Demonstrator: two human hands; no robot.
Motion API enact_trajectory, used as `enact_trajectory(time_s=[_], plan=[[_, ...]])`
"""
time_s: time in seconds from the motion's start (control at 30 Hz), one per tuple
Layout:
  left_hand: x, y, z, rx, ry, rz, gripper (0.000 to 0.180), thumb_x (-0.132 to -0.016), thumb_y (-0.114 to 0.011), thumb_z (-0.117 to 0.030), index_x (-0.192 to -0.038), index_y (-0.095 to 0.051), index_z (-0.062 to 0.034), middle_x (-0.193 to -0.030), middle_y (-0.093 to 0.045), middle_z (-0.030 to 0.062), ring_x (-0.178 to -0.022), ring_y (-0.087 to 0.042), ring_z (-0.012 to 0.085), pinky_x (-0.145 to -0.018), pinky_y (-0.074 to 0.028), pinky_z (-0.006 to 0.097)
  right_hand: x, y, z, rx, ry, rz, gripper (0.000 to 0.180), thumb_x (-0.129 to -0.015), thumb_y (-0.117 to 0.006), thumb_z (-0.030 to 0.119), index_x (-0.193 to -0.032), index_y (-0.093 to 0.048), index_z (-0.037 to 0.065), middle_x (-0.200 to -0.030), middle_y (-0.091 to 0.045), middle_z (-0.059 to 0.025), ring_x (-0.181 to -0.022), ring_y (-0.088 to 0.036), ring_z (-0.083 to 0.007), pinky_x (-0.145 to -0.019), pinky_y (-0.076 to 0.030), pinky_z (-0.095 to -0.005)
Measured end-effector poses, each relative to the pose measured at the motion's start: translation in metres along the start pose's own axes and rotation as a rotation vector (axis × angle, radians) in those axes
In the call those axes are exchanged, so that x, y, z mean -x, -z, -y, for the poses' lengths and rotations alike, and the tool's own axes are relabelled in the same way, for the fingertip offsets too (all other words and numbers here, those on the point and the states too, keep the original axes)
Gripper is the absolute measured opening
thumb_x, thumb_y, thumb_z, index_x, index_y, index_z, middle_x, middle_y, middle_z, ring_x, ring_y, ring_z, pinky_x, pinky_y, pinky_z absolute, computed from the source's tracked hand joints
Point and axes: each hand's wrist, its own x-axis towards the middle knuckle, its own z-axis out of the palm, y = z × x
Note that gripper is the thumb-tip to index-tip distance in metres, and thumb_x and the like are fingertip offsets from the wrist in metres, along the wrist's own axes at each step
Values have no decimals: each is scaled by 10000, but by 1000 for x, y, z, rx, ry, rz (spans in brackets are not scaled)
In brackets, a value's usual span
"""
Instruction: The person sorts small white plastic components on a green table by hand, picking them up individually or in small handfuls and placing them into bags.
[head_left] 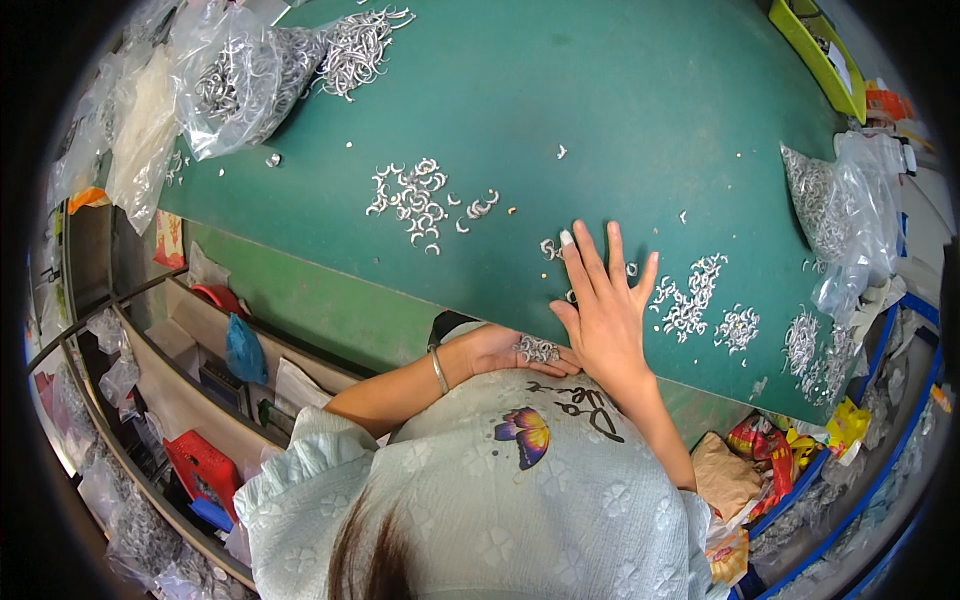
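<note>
While our left hand lies palm up at the near edge of the green surface, just below the middle of the frame, its grip is cupped loosely around a small heap of curved silver metal clips resting in the palm. A thin bracelet circles that wrist. Our right hand lies flat on the surface just right of centre, fingers spread and pointing up the frame, palm down, its grip pinching nothing; its thumb side touches the fingertips of our left hand. A white cap or tape covers the tip of one finger.

Around the spread fingers a few loose clips lie on the green. Just to the right sits a scattered patch of clips, and further right smaller clusters run toward the surface's edge. Above and left of centre lies another scattering of clips. At the upper left of the frame a clear plastic bag spills a pile of the same clips onto the surface. At the right edge another clear bag of clips stands, and a yellow-green tray sits at the upper right. Below, our pale blue top shows a butterfly print.
</note>
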Motion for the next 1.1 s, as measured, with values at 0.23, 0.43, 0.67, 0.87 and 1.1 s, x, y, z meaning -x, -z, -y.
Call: enact_trajectory(time_s=[0.23, 0.43, 0.67, 0.87, 1.1], plan=[[-7, 12, 7, 56, -15, 118, 521, -1016, -360, -365, -1241, -515, 79, -1145, -619, 264, -1034, -648, 326, -931, -530, 401, -20, 0, -9, -12, 7, -330, 360, -809, -672, 119, -1167, -646, 137, -1284, -545, -23, -1292, -419, -306, -1054, -130, -645], [-9, 13, 8, 13, -16, 90, 544, -1021, -330, -369, -1259, -500, 90, -1159, -611, 279, -1050, -641, 330, -945, -522, 404, -28, -9, -18, -39, 97, -440, 189, -747, -732, 100, -932, -699, 115, -1042, -625, 0, -1095, -536, -233, -1040, -202, -549], [-7, 10, 7, 37, 6, 84, 529, -1021, -342, -357, -1242, -511, 93, -1161, -612, 275, -1041, -647, 319, -935, -529, 399, -77, 28, -35, -239, 7, -512, 246, -779, -725, 107, -1019, -679, 80, -986, -665, -41, -980, -580, -235, -972, -295, -381], [-6, 13, 8, 55, -29, 102, 514, -1006, -410, -370, -1260, -502, 68, -1148, -623, 256, -1009, -662, 302, -904, -547, 393, -36, 18, -15, -197, 180, -142, 496, -808, -669, 115, -1290, -555, 83, -1360, -517, -103, -1288, -447, -301, -1070, -297, -438], [-4, 8, 9, 47, -50, -133, 456, -1002, -449, -377, -1291, -495, -28, -1123, -643, 161, -996, -668, 247, -857, -572, 377, 17, 5, -4, -279, 234, 160, 607, -792, -679, 168, -1345, -477, 18, -1469, -396, -129, -1376, -347, -330, -1122, -240, -534]])
